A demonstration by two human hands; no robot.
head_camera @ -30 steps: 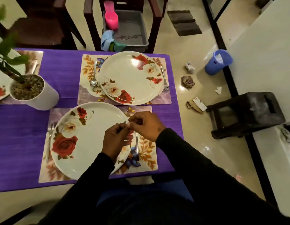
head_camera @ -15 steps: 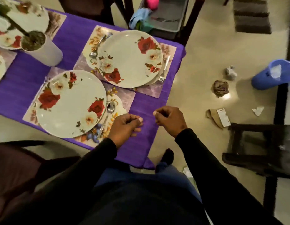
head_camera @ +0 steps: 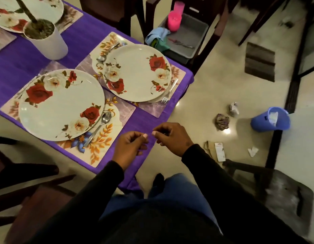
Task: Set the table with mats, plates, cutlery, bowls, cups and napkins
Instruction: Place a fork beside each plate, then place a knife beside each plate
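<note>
hands unchanged, view shifted | L hand (head_camera: 129, 147) + R hand (head_camera: 172, 138) curled, empty | grey tub (head_camera: 196, 32): pink cups (head_camera: 174, 20), cutlery

At the upper left of the frame, a third floral plate (head_camera: 6, 13) is cut off by the edge and partly hidden behind the white plant pot (head_camera: 47, 43). A fork (head_camera: 29, 81) left of the near plate (head_camera: 59, 106) is mostly covered by its rim. Whether the curled fingers of the left hand (head_camera: 129, 147) and right hand (head_camera: 172, 138) pinch anything is too small to tell.

A glossy pale floor (head_camera: 196, 110) reflects light beneath dark wooden chairs (head_camera: 212, 23) and a dark stool (head_camera: 275, 191).
</note>
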